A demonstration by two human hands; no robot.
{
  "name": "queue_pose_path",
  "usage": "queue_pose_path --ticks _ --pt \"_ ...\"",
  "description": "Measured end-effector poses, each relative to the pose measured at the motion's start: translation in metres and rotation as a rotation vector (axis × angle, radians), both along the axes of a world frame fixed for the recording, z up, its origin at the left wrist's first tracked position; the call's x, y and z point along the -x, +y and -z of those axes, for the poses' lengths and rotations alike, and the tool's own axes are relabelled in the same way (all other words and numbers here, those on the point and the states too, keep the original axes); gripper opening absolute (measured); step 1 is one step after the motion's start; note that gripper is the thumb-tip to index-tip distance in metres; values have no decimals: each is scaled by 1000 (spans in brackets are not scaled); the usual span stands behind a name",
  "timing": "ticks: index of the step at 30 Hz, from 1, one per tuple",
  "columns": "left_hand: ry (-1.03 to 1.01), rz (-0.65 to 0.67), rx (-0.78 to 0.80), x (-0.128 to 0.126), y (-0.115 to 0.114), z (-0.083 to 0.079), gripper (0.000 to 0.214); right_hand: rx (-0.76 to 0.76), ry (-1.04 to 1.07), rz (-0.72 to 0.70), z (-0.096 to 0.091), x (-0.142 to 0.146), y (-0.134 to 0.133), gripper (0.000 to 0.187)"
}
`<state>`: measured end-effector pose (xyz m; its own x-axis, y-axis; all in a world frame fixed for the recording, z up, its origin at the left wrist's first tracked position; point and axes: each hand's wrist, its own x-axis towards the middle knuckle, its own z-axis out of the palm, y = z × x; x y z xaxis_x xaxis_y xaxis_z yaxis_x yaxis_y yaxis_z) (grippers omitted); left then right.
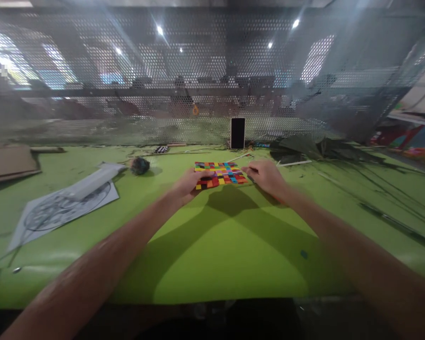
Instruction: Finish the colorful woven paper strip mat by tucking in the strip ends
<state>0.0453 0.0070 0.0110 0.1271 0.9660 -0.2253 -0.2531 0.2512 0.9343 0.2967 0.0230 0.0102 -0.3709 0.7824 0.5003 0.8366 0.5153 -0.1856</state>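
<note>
A small mat woven from many-coloured strips (226, 179) is held up just above the green table. My left hand (191, 184) grips its left edge, with the thumb lying on top. At the mat's right edge is my right hand (267, 174), its fingers closed in a pinch. A thin pale strip (230, 173) crosses the mat towards those fingers. What the right fingertips hold is too small and blurred to make out.
A dark phone or tablet (237, 133) stands upright behind the mat. Left lie a dark ball (140, 165), a patterned paper sheet (95, 196) under a white roll (92, 183), and cardboard (9, 160). Dark leaves (301, 147) spread rightwards. Perforated metal (205, 71) rises behind the table (230, 264).
</note>
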Motion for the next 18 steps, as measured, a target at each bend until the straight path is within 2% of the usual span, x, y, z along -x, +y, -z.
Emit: queue_pose_path --ticks 7,13,18 --pt "21 23 -38 0 0 1 10 -9 -30 -12 0 -4 3 54" --pt "33 14 -100 3 6 10 31 -3 -36 -9 -7 -5 1 53" --pt "-1 -14 -118 -1 0 4 33 -13 -30 -26 -11 -7 0 53"
